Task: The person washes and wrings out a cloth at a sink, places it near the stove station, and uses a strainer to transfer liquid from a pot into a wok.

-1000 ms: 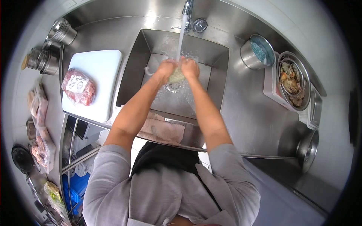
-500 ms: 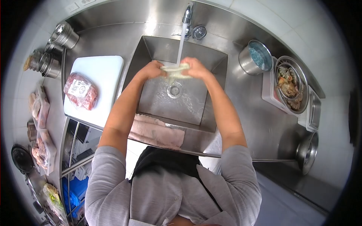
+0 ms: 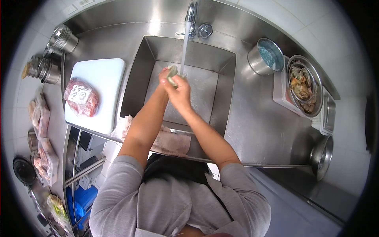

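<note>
We see pale cloth [image 3: 172, 72], stretched 0.5 s ago, now bunched; fingers of left hand [image 3: 163, 74] and right hand [image 3: 180, 90] curled closed round it, seemingly suiting squeezing.

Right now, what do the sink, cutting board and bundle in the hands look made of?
Sink: likely stainless steel, dull satin; grey with soft sheen.
Cutting board: probably plastic, matte white; smooth, rounded corners, no visible grain.
Pale bundle: perhaps cloth, matte; it bunches softly, but fingers hide too much to be sure.

The faucet [image 3: 191, 16] is glossy metal, the sink [image 3: 226, 85] duller. The cutting board [image 3: 107, 108] appears smooth plastic; the pale rag [image 3: 172, 72] and rough pink towel [image 3: 171, 143] appear matt cloth.
</note>
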A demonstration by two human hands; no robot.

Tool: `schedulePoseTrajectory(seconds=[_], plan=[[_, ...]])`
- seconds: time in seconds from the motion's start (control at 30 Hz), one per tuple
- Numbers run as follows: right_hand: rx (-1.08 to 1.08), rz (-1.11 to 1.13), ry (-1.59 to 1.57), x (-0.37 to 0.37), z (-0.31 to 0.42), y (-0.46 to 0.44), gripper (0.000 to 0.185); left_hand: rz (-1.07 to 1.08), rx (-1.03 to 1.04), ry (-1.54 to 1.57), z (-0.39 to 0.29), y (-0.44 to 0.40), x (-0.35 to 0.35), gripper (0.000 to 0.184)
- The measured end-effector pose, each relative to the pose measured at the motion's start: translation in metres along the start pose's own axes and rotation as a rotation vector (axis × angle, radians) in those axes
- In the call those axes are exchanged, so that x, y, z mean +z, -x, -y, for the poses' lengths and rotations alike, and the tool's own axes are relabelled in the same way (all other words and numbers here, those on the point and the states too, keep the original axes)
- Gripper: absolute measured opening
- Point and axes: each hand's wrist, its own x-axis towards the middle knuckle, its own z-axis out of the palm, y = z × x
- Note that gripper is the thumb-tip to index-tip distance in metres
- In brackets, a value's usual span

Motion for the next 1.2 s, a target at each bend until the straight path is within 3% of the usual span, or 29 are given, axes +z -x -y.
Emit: schedulePoseTrajectory(seconds=[0.03,0.07,0.17,0.27,0.3,0.4,0.5,0.53,0.63,0.73,0.77,0.87,0.97,1.07,1.17,1.2], plan=[[-0.127,-0.023,0.144,0.005,0.010,0.003,0.021,0.049,-0.044,0.070,0.001,0.004,-0.004,0.008],[-0.052,0.047,0.295,0.005,0.014,0.002,0.022,0.115,-0.084,0.128,0.001,0.007,-0.006,0.008],[0.128,-0.034,0.490,0.008,0.000,-0.024,0.027,0.194,-0.128,0.161,-0.007,0.026,0.010,0.010],[0.262,-0.070,0.622,-0.013,-0.040,-0.071,0.031,-0.065,-0.018,-0.318,-0.009,0.033,0.018,0.006],[0.290,-0.051,0.690,-0.024,-0.047,-0.078,0.031,-0.003,0.003,-0.424,-0.010,0.039,0.017,0.004],[0.202,0.293,0.959,-0.040,-0.066,-0.096,0.044,0.129,0.075,-0.642,-0.025,0.054,0.034,0.008],[0.408,0.255,0.233,-0.044,-0.088,-0.108,0.060,0.322,0.109,-0.687,-0.049,0.053,0.039,0.007],[0.510,0.192,0.144,-0.046,-0.057,-0.100,0.074,0.368,0.110,-0.751,-0.060,0.052,0.041,0.017],[0.554,0.222,0.040,-0.059,-0.026,-0.096,0.065,0.483,0.141,-0.928,-0.077,0.064,0.058,0.026],[0.387,0.564,0.039,-0.072,-0.011,-0.099,0.044,0.537,0.246,-1.103,-0.075,0.034,0.055,0.037],[0.388,0.572,0.090,-0.076,-0.015,-0.102,0.039,0.532,0.293,-1.156,-0.074,0.026,0.055,0.038],[0.398,0.526,0.187,-0.079,-0.033,-0.108,0.030,0.381,0.307,-1.101,-0.069,0.028,0.077,0.040],[0.387,0.382,0.222,-0.066,-0.033,-0.105,0.027,0.158,0.315,-0.821,-0.074,-0.005,0.087,0.055],[0.339,0.337,0.358,-0.058,-0.024,-0.106,0.027,0.072,0.287,-0.405,-0.084,-0.028,0.103,0.064],[0.165,0.291,0.617,-0.059,0.010,-0.102,0.019,0.207,0.250,-0.112,-0.092,-0.048,0.109,0.073],[0.144,0.265,0.644,-0.059,0.009,-0.101,0.021,0.231,0.274,-0.146,-0.094,-0.031,0.120,0.071]])
